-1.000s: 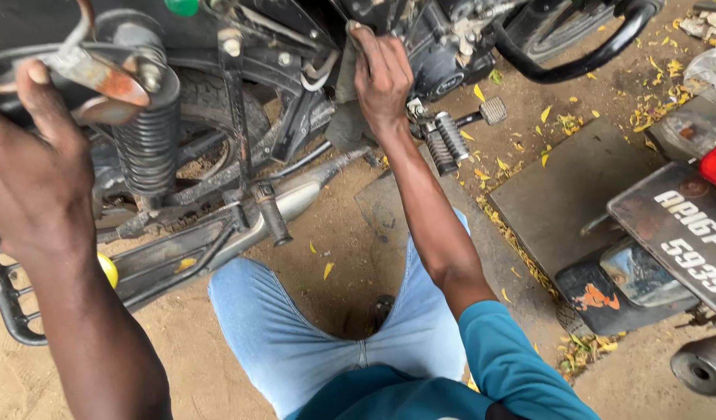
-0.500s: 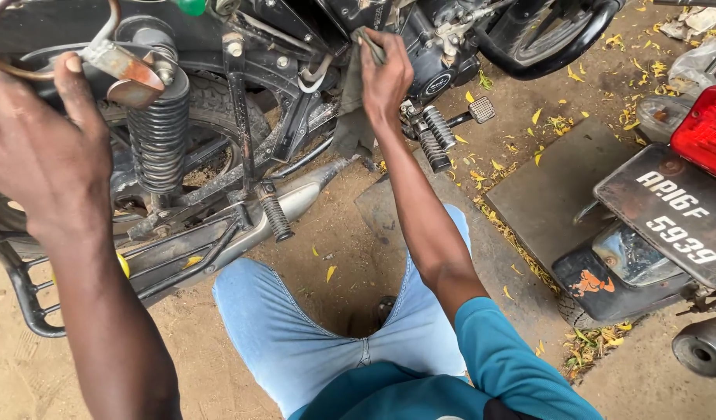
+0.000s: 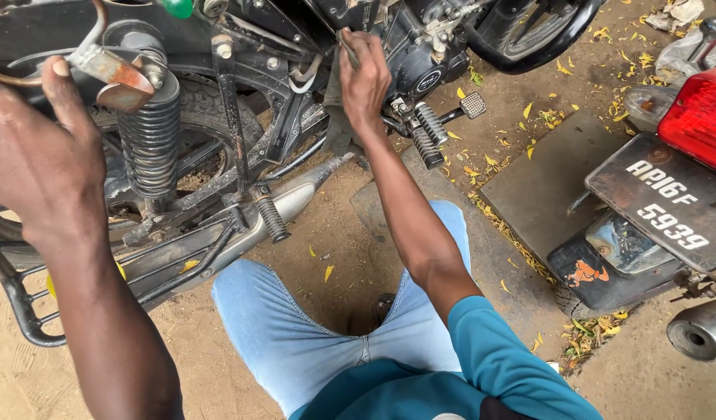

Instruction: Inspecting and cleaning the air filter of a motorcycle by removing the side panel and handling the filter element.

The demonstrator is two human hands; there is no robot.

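Note:
I squat beside a black motorcycle [image 3: 241, 124] on sandy ground. My left hand [image 3: 39, 155] grips a rusty metal bracket [image 3: 113, 74] at the top of the rear shock spring [image 3: 149, 144], thumb pressed on it. My right hand [image 3: 364, 78] reaches forward to the engine side and is closed on a thin dark tool or lever [image 3: 348, 48] next to the engine cover [image 3: 424, 66]. What exactly that hand holds is partly hidden by its fingers.
The exhaust pipe [image 3: 288, 204] and ribbed footpegs [image 3: 428, 132] stick out toward my knees. A second motorcycle's rear with a red tail light [image 3: 700, 117], number plate [image 3: 665, 202] and muffler [image 3: 700, 330] stands at the right. Yellow leaves litter a concrete slab [image 3: 544, 175].
My view has shifted, so the motorcycle sits lower right in frame. My right hand has moved up from the footpeg area to the engine side. The left hand keeps its grip.

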